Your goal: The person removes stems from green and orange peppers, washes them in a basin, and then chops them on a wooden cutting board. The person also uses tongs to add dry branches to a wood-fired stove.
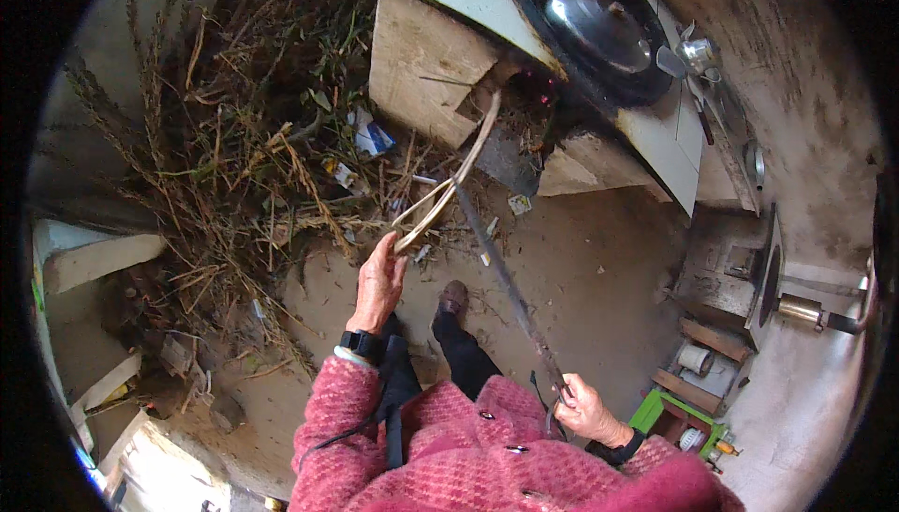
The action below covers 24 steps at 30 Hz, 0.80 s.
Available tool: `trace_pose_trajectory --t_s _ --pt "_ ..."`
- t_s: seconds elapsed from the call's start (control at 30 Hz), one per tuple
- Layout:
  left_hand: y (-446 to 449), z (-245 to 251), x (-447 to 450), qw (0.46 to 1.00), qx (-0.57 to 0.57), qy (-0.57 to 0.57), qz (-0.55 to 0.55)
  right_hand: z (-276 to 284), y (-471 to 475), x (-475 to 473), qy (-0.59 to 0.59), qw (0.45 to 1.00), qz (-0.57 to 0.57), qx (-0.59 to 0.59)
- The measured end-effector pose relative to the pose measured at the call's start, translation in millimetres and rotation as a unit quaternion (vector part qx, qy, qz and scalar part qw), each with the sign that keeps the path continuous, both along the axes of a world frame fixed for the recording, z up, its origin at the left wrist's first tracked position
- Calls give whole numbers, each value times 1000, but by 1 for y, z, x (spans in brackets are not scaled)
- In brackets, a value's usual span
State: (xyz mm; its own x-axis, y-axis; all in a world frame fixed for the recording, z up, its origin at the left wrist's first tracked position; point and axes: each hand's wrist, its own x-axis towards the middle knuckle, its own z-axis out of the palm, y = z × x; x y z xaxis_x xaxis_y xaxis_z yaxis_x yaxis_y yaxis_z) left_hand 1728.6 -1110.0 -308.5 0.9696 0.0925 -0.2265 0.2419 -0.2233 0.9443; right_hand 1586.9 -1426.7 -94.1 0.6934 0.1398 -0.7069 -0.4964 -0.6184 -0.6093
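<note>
My left hand (379, 280) grips a bundle of pale, bent stalks (439, 206), whose far end reaches the mouth of a wood-fired stove (428, 62). In my right hand (586, 406) is the near end of a long dark rod (502, 273). The rod slants away from my body, and its tip meets or crosses the stalks; I cannot tell if they touch. Red embers (545, 99) glow within the dark stove opening. A grey slab (509, 159) lies at its mouth. Above the opening, a large dark wok (597, 27) is set into the white-tiled stove top (484, 2).
A tall heap of dry brushwood (232, 125) fills the left side, with paper scraps (369, 134) in it. Litter is scattered over the dirt floor (597, 259). To the right stand a small metal stove with a flue pipe (801, 309) and a green-framed box (674, 424). A metal ladle (699, 55) rests beside the wok.
</note>
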Motion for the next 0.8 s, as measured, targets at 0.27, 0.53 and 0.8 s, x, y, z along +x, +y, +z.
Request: trace_pose_trajectory --t_s 0.27,0.53,0.8 --pt "-46 -30 -42 995 -41 94 -6 -54 -54 91 -23 993 -117 -8" --pt "-64 -99 -109 977 -52 195 64 -150 -92 246 -99 985 -139 32" --pt "-78 -129 -141 953 -83 283 70 -226 -93 316 -122 984 -128 -25"
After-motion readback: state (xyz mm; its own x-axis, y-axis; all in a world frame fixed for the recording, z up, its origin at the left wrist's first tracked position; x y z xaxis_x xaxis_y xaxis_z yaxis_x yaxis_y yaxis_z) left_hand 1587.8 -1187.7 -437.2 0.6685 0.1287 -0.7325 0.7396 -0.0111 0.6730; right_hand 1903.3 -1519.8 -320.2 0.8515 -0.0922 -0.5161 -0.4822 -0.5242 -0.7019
